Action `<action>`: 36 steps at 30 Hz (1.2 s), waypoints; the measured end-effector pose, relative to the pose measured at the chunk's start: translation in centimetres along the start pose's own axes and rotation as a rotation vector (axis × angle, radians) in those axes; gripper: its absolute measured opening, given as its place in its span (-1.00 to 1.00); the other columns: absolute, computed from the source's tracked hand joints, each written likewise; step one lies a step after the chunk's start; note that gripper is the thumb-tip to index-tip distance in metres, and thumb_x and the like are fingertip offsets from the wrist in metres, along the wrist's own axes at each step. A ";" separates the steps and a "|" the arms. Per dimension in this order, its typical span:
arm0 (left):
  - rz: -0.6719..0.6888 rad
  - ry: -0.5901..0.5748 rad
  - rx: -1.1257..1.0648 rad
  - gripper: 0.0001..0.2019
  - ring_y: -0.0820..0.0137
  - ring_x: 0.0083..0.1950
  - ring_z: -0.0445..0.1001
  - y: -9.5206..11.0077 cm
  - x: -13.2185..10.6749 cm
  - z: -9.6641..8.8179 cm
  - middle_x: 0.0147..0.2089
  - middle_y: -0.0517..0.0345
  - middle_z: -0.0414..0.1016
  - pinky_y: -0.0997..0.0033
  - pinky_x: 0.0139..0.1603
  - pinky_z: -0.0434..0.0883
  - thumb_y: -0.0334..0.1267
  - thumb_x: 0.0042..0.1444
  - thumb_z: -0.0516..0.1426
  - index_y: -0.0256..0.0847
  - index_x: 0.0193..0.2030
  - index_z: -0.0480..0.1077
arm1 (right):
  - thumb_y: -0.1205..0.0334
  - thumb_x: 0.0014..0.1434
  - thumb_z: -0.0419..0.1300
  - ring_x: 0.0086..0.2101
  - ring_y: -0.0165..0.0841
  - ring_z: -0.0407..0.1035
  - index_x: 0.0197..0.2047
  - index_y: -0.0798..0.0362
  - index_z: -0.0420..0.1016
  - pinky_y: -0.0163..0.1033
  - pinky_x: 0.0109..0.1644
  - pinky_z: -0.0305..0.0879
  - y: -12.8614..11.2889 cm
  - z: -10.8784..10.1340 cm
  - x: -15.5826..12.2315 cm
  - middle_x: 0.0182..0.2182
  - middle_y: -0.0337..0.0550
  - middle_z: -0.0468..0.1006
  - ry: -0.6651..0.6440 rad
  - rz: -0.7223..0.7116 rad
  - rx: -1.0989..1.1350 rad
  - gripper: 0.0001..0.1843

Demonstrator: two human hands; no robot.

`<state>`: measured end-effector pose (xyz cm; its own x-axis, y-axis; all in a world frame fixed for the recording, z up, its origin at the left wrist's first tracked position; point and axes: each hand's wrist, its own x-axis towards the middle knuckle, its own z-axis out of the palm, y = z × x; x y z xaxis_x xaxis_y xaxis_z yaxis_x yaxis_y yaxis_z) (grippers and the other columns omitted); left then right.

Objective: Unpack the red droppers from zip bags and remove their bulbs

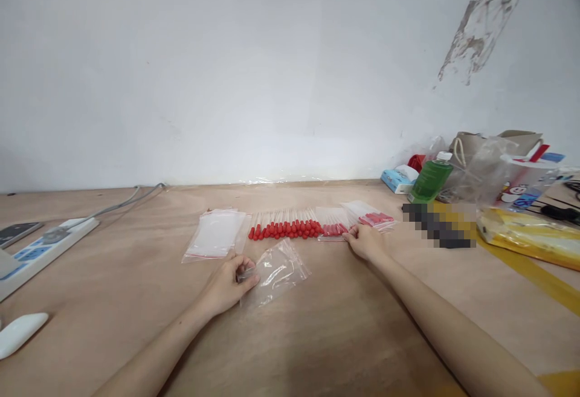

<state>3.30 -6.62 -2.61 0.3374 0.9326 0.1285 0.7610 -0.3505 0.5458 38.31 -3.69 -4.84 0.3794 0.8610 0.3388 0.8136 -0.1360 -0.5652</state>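
My left hand (229, 283) pinches one end of a clear zip bag (280, 271), which looks empty and lies slanted just above or on the table. Behind it is a row of wooden sticks with red tips (290, 228), red ends toward me. To the left lies a stack of clear zip bags with red seal lines (215, 234). At the right end of the row, my right hand (364, 241) has its fingers closed at the corner of a zip bag of red-tipped sticks (332, 229). Another filled zip bag (369, 213) lies just behind that hand, partly overlapped.
At the right stand a tissue pack (399, 178), a green bottle (431, 178), a printed cup (521, 182) and a yellow package (530, 234). A white power strip (49, 252) with a grey cable and a white mouse (22, 332) are at the left. A wall borders the table's back edge.
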 end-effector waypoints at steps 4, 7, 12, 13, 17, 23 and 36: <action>0.034 0.078 -0.030 -0.82 0.42 -0.42 0.28 0.7 -0.3 0.1 -0.41 0.21 0.32 0.45 -0.40 0.25 -0.12 0.01 0.05 -0.19 -0.42 0.27 | -0.03 0.02 0.03 -0.50 -0.35 0.26 -0.50 0.03 0.25 -0.24 -0.39 0.15 0.4 0.5 0.5 -0.54 -0.19 0.38 0.092 -0.071 0.183 -0.71; -0.001 0.160 -0.073 -0.79 0.46 -0.49 0.24 0.5 -0.2 -0.2 -0.48 0.27 0.28 0.49 -0.46 0.22 -0.08 0.04 0.02 -0.18 -0.41 0.22 | -0.06 0.10 -0.07 -0.50 -0.38 0.24 -0.39 0.03 0.18 -0.26 -0.41 0.17 0.4 0.7 0.6 -0.51 -0.21 0.34 0.186 -0.096 0.330 -0.69; -0.195 0.550 -0.094 -0.75 0.47 -0.51 0.27 -2.9 1.1 -2.4 -0.47 0.27 0.29 0.50 -0.47 0.23 -0.02 -0.02 0.05 -0.17 -0.41 0.20 | -0.06 0.14 -0.07 -0.42 -0.38 0.24 -0.29 0.00 0.10 -0.25 -0.33 0.20 -0.1 -0.1 0.0 -0.41 -0.22 0.29 0.348 -0.106 0.531 -0.71; -0.271 0.619 -0.084 -0.74 0.45 -0.49 0.30 -3.8 1.4 -3.1 -0.44 0.25 0.31 0.49 -0.46 0.24 -0.01 -0.03 0.06 -0.17 -0.40 0.20 | -0.06 0.14 -0.05 -0.40 -0.39 0.23 -0.30 -0.01 0.09 -0.25 -0.32 0.20 -0.5 -0.4 -0.4 -0.39 -0.22 0.28 0.373 -0.118 0.608 -0.71; -0.576 0.664 0.067 -0.74 0.25 -0.34 0.40 -6.5 2.1 -5.0 -0.38 0.12 0.38 0.33 -0.35 0.30 0.00 -0.03 0.03 -0.18 -0.38 0.22 | -0.05 0.09 0.06 -0.44 -0.43 0.20 -0.36 -0.03 0.09 -0.29 -0.32 0.18 -3.1 -0.3 -3.4 -0.44 -0.28 0.26 0.250 -0.127 0.917 -0.70; -0.705 0.575 0.262 -0.59 -0.09 -0.03 0.32 -7.0 2.4 -4.5 -0.15 -0.21 0.38 -0.03 -0.06 0.23 0.10 -0.05 0.03 -0.25 -0.27 0.21 | -0.06 0.09 0.06 -0.56 -0.44 0.14 -0.40 -0.05 0.09 -0.32 -0.47 0.13 -7.1 2.0 -9.7 -0.56 -0.37 0.22 -0.175 0.013 1.128 -0.70; 0.531 0.077 0.188 -0.60 0.20 0.27 0.03 2.1 -0.8 0.2 0.25 0.00 0.09 0.11 0.21 0.12 -0.11 0.14 0.02 -0.15 0.10 0.17 | 0.16 -0.07 0.20 -0.53 -0.50 0.24 -0.26 0.01 0.12 -0.38 -0.47 0.10 -8.1 1.0 -10.9 -0.47 -0.34 0.34 -0.652 0.042 0.977 -0.65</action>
<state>4.76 -8.09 -1.75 0.6645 0.6254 0.4090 0.5859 -0.7758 0.2344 27.12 -11.51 -4.72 -0.1303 0.9913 0.0167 0.0149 0.0188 -0.9997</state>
